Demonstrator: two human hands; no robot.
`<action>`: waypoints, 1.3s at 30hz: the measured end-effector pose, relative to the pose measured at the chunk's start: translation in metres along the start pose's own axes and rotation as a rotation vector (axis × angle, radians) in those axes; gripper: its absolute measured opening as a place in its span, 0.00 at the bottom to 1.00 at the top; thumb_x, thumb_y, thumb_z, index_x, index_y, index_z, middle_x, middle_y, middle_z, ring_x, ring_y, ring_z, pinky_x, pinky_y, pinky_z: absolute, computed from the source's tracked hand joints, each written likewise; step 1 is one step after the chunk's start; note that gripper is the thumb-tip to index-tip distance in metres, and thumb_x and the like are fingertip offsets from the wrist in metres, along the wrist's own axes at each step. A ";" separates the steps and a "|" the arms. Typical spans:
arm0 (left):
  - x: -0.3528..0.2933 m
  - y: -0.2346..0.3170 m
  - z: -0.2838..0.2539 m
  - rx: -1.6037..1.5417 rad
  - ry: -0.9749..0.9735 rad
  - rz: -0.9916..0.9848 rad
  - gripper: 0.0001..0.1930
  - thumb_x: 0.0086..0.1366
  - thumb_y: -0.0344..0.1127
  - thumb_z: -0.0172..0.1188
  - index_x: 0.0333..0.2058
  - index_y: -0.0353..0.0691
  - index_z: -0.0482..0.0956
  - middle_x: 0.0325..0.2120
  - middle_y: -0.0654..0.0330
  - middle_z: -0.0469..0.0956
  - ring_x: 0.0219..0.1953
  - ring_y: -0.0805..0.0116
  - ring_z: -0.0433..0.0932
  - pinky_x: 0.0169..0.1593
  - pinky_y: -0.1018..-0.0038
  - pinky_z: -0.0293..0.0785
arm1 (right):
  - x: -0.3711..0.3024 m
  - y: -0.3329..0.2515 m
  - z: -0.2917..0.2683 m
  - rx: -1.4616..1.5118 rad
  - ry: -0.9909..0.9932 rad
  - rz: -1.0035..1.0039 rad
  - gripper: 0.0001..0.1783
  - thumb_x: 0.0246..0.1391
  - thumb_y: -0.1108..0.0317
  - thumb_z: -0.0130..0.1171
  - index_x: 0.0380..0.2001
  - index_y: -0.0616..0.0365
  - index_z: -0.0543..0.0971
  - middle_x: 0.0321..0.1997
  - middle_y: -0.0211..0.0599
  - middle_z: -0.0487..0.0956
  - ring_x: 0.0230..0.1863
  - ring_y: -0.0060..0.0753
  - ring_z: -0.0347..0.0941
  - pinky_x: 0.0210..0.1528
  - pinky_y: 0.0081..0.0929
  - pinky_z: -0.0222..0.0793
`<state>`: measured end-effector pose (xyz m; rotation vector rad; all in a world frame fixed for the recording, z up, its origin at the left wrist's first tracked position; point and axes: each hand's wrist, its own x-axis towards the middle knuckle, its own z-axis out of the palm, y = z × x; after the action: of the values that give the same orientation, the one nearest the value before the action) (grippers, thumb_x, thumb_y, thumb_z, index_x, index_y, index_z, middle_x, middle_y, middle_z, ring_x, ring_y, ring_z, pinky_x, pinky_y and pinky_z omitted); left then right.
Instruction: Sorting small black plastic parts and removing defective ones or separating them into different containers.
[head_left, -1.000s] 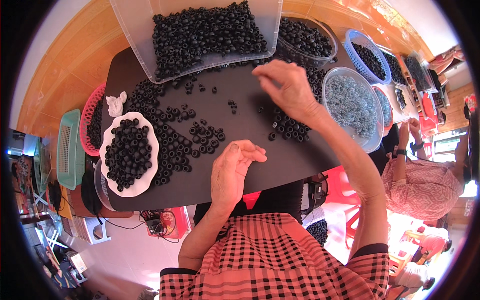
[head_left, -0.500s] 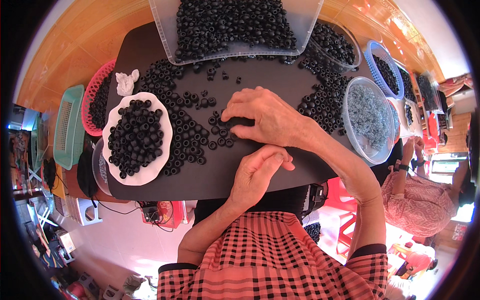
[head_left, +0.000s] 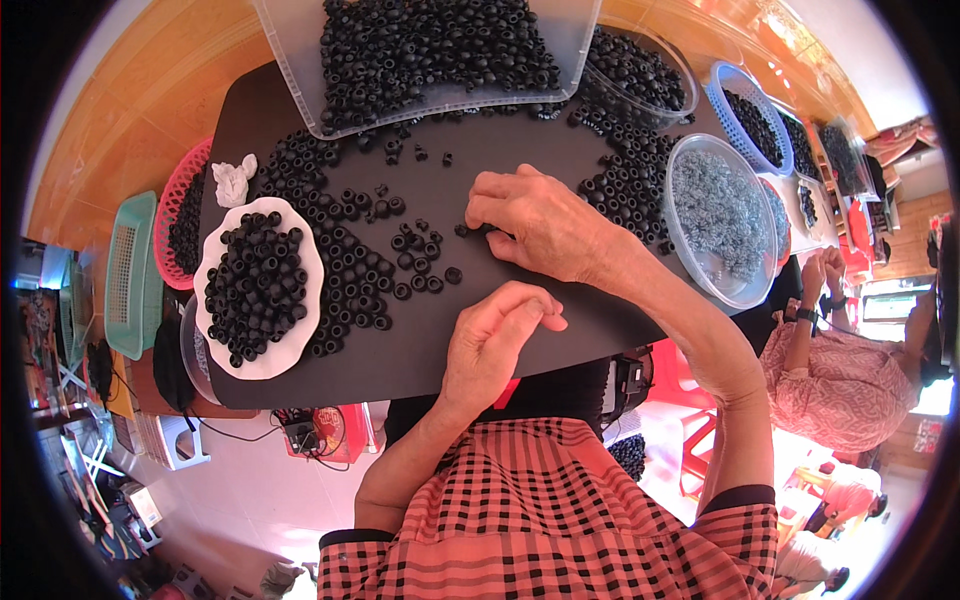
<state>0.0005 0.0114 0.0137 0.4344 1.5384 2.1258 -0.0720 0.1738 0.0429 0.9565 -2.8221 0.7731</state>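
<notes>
Right hand (head_left: 545, 222) curled over black pieces (head_left: 462, 230) near frame centre, grip hidden, I had shifted rightward off the loose cluster (head_left: 421, 265), seemingly parting them; my left hand (head_left: 488, 345), contents hidden, curled below.

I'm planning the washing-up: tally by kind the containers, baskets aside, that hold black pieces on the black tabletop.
White scalloped plate: 1
Clear rectangular bin: 1
Clear round bowl: 1
Total: 3
</notes>
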 end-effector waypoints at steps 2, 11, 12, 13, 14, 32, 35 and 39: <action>0.000 -0.005 0.000 -0.038 0.007 -0.001 0.11 0.69 0.30 0.46 0.35 0.31 0.76 0.30 0.54 0.80 0.41 0.67 0.77 0.51 0.70 0.71 | -0.005 0.000 -0.001 0.071 0.123 -0.009 0.10 0.39 0.79 0.60 0.29 0.60 0.76 0.35 0.36 0.74 0.31 0.41 0.75 0.39 0.37 0.70; 0.008 -0.010 -0.009 -0.557 0.095 0.002 0.12 0.70 0.32 0.47 0.46 0.30 0.73 0.37 0.54 0.78 0.44 0.65 0.77 0.53 0.67 0.71 | -0.042 -0.025 -0.005 0.691 0.330 0.225 0.11 0.42 0.75 0.63 0.33 0.60 0.78 0.33 0.31 0.78 0.35 0.24 0.77 0.39 0.22 0.73; 0.009 -0.009 -0.009 -0.595 0.091 0.001 0.13 0.71 0.31 0.47 0.47 0.30 0.73 0.38 0.54 0.78 0.44 0.66 0.77 0.54 0.68 0.71 | -0.046 -0.027 -0.002 0.724 0.355 0.236 0.11 0.42 0.75 0.63 0.33 0.60 0.78 0.33 0.31 0.79 0.35 0.23 0.77 0.39 0.22 0.73; 0.010 -0.007 -0.008 -0.602 0.094 -0.007 0.13 0.71 0.31 0.47 0.48 0.30 0.73 0.39 0.54 0.78 0.44 0.66 0.77 0.54 0.68 0.71 | -0.050 -0.029 0.001 0.758 0.367 0.241 0.11 0.43 0.76 0.62 0.34 0.60 0.78 0.33 0.31 0.80 0.35 0.24 0.77 0.41 0.22 0.73; 0.011 -0.006 -0.006 -0.609 0.096 -0.016 0.13 0.70 0.31 0.47 0.49 0.30 0.72 0.39 0.54 0.78 0.44 0.66 0.77 0.54 0.68 0.71 | -0.053 -0.032 0.003 0.736 0.393 0.239 0.11 0.43 0.76 0.62 0.35 0.60 0.79 0.34 0.32 0.80 0.35 0.24 0.77 0.41 0.23 0.73; 0.010 -0.013 -0.004 -0.458 0.176 0.037 0.13 0.64 0.25 0.55 0.47 0.30 0.74 0.39 0.58 0.77 0.44 0.69 0.75 0.56 0.71 0.68 | -0.073 -0.037 0.019 0.540 0.586 0.153 0.11 0.43 0.80 0.63 0.34 0.61 0.81 0.32 0.34 0.81 0.34 0.28 0.77 0.39 0.24 0.74; 0.009 -0.009 -0.004 -0.477 0.153 0.008 0.11 0.65 0.25 0.54 0.46 0.30 0.74 0.39 0.58 0.77 0.42 0.71 0.75 0.53 0.73 0.70 | -0.070 -0.040 0.014 0.520 0.571 0.123 0.08 0.44 0.79 0.63 0.31 0.61 0.80 0.31 0.34 0.81 0.32 0.27 0.77 0.38 0.23 0.73; 0.010 -0.008 -0.006 -0.545 0.084 -0.063 0.08 0.66 0.27 0.52 0.42 0.32 0.72 0.34 0.56 0.78 0.41 0.69 0.76 0.50 0.70 0.72 | -0.059 -0.021 -0.007 0.453 0.566 0.205 0.04 0.48 0.77 0.60 0.31 0.60 0.80 0.29 0.36 0.80 0.26 0.27 0.77 0.32 0.23 0.72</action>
<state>-0.0093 0.0144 0.0043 0.1044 0.9314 2.4134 -0.0129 0.1954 0.0454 0.3789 -2.3033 1.4761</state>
